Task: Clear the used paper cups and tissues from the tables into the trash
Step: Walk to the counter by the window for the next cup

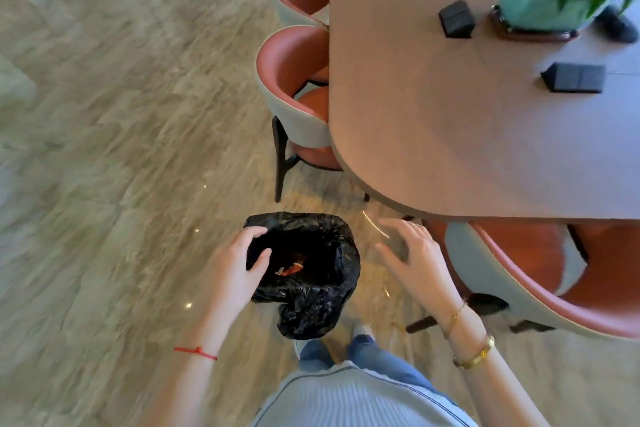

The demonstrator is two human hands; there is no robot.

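A black trash bag [311,288] hangs open in front of me above the floor, with some orange and white rubbish visible inside. My left hand [235,267] grips its left rim, fingers curled over the edge. My right hand [412,260] hovers to the right of the bag with fingers spread and nothing in it, close to the table's near edge. The brown table [433,97] fills the upper right; I see no paper cups or tissues on the part in view.
Two black boxes [456,18] [573,77] and a potted plant in a teal pot [540,3] stand on the table. Red and grey chairs [298,87] line its left side, another chair [540,284] sits at my right. Open marble floor [104,149] spreads left.
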